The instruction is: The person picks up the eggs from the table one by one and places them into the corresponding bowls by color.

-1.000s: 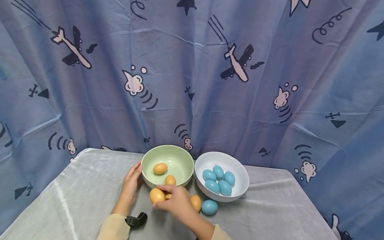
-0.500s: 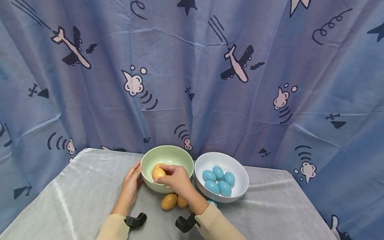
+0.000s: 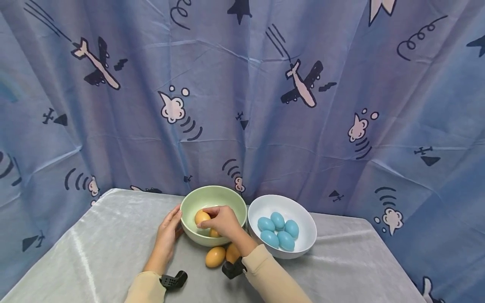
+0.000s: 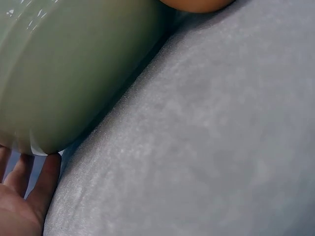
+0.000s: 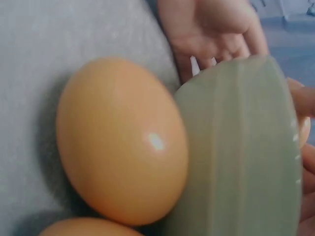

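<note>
In the head view my right hand [image 3: 226,221] is over the green bowl [image 3: 227,198], its thumb and fingers pinching an orange egg [image 3: 202,218] inside the rim. Another orange egg [image 3: 214,232] shows below those fingers in the bowl, partly hidden. My left hand [image 3: 167,231] rests against the bowl's left outer wall. Extended fingers [image 4: 48,179] touch the green wall in the left wrist view. Two orange eggs lie on the cloth before the bowl: one egg [image 3: 215,257] is in full view, the other [image 3: 232,253] partly behind the right wrist.
Right beside the green bowl stands a white bowl [image 3: 308,233] with several blue eggs [image 3: 278,220] in it. Grey cloth [image 3: 113,240] covers the table. A blue curtain [image 3: 212,105] printed with planes hangs behind. Black wrist devices [image 3: 174,280] sit on both wrists.
My right hand has carried the orange egg from in front of the green bowl up and into it. The left hand has stayed at the bowl's side. The head view has shifted slightly.
</note>
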{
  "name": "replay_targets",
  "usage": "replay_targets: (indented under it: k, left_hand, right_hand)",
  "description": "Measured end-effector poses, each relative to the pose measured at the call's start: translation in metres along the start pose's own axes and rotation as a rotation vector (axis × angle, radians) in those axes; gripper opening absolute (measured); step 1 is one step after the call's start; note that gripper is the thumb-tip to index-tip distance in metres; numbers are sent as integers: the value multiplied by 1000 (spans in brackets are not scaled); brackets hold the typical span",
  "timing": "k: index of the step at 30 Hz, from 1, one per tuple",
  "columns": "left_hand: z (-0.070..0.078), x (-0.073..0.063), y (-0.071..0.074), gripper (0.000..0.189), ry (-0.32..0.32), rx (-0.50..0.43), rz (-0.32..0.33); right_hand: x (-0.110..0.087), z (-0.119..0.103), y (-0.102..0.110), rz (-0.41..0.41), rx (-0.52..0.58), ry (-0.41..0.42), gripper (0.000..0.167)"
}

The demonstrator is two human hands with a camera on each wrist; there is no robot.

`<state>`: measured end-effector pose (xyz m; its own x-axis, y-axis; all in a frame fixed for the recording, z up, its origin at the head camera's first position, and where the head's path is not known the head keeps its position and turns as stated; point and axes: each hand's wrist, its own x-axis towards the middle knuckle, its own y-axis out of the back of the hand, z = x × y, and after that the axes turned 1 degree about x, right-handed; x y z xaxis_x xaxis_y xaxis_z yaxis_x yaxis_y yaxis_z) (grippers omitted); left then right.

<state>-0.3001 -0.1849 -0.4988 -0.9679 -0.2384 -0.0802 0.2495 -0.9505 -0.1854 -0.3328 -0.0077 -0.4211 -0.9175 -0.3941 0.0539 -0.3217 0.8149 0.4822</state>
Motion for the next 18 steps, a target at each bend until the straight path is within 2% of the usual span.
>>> replay_targets:
  k: [9, 18]
  left_hand:
    - [0, -1, 0, 59, -9, 10, -9]
    - [-1, 0, 0, 59, -9, -1, -8]
  right_hand:
    - [5, 8, -5, -24, -96, 66, 45]
    - [9, 10, -6, -49, -174, 40, 46]
